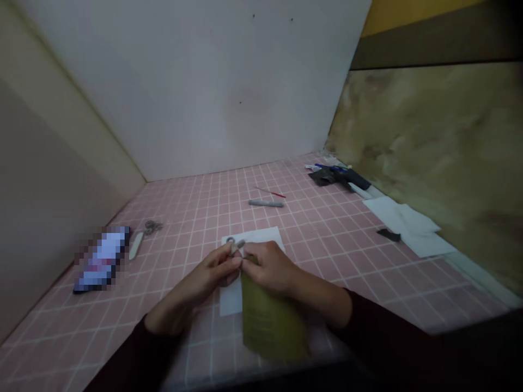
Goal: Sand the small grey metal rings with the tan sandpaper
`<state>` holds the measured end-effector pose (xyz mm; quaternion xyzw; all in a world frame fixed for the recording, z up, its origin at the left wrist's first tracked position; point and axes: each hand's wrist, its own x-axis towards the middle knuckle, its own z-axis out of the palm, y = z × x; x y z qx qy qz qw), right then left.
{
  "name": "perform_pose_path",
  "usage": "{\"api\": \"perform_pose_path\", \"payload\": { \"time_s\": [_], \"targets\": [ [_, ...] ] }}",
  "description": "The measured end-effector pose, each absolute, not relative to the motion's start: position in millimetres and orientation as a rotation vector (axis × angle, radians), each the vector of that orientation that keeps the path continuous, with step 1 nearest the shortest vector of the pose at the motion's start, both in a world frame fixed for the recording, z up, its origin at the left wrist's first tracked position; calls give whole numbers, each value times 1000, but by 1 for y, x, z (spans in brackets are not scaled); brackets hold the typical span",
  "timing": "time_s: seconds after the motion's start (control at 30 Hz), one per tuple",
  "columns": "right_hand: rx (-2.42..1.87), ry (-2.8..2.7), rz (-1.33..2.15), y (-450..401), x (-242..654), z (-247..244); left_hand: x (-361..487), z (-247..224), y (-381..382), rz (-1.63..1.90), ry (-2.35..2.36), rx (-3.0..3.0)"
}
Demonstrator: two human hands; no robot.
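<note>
My left hand (216, 268) is closed, thumb and fingers pinched together; what lies between them is too small to make out. Right beside it, my right hand (269, 265) grips the top of an olive-yellow sheet or packet (272, 321), which hangs down blurred towards the table's front edge. Faint printed lines show on its face. At the fingertips appear a small grey ring (231, 240) and a short grey piece (241, 244); whether they are held or lie on the paper I cannot tell. Under the hands lies a white sheet of paper (269, 235).
Beyond the hands lie a grey marker (265, 203) and a thin red-handled tool (278, 194). At left are a phone (104, 256), a pale strip (136, 246) and grey rings (152, 226). Dark scraps (324, 175) and white papers (402, 220) line the right wall.
</note>
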<state>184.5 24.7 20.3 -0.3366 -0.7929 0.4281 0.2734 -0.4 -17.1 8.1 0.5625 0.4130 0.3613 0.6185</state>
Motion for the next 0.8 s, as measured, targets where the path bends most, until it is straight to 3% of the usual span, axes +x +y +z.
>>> {"api": "perform_pose_path", "payload": {
  "time_s": [0.07, 0.27, 0.53, 0.8],
  "targets": [
    [-879, -2193, 1007, 22, 184, 19, -1, 8, -15, 820, 974, 1292],
    [-871, -2201, 1013, 24, 185, 17, -2, 9, -17, 789, 1192, 1625],
    [-1040, -2046, 1392, 36, 183, 15, 2, 13, -18, 784, 1349, 1898],
    [-1063, -1995, 1664, 37, 186, 21, -2, 8, -17, 819, 1208, 1724]
  ]
}}
